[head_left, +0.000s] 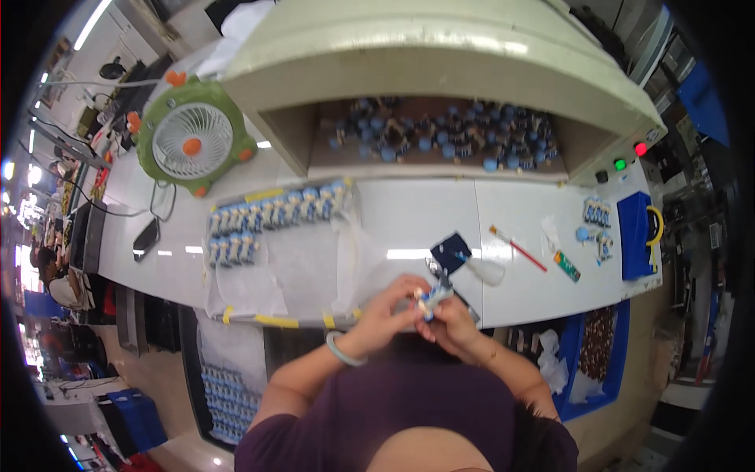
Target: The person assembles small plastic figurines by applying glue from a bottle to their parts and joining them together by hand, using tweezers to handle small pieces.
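Close to the table's front edge, my left hand (391,311) and my right hand (456,324) meet around a small figurine (432,300) in blue, white and pale yellow. Fingers of both hands are closed on it, so part of it is hidden. Just beyond them lies a dark blue square pad (450,252), with a translucent squeeze bottle (485,271) beside it. A small dark object by the fingertips is too unclear to name. To the left, similar figurines (271,211) stand in two rows on a paper-lined tray (311,275) edged with yellow tape.
A cream box-shaped cabinet (440,75) at the back holds many blue-headed figurines (448,138). A green fan (191,138) stands back left. Rightward lie a red-handled brush (528,256), a green tube (567,267), more figurines (596,212) and a blue bin (633,236).
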`<state>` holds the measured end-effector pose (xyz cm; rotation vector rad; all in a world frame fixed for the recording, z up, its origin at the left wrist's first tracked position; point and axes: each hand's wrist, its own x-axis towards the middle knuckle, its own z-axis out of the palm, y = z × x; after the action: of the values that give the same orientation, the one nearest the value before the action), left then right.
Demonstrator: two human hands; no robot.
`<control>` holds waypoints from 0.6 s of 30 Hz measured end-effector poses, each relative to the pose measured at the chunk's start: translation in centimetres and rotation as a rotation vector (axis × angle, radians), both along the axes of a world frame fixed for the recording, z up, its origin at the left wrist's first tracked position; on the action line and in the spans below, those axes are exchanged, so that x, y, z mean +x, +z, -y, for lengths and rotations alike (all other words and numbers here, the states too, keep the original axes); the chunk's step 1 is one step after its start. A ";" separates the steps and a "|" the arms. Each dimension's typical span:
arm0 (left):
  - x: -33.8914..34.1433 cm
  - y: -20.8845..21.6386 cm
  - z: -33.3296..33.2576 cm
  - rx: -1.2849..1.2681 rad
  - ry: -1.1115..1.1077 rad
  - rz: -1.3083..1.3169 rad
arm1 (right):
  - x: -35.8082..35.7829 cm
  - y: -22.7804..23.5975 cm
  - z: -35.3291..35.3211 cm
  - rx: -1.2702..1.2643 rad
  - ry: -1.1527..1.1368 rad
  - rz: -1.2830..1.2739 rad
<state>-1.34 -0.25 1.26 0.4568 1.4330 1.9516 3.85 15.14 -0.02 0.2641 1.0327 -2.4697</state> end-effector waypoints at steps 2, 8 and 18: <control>0.0 0.4 -0.3 0.019 0.044 0.090 | -0.9 0.7 0.2 -0.001 -0.011 -0.006; -0.7 1.0 -1.0 0.117 0.111 0.074 | -1.9 1.7 0.4 -0.044 -0.048 -0.086; 0.3 1.3 -0.8 0.210 0.127 0.136 | -1.0 2.0 0.2 -0.096 0.015 -0.081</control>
<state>-1.00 0.52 2.54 0.3251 1.2034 2.2025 2.80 14.98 1.98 0.1264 0.9421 -2.5264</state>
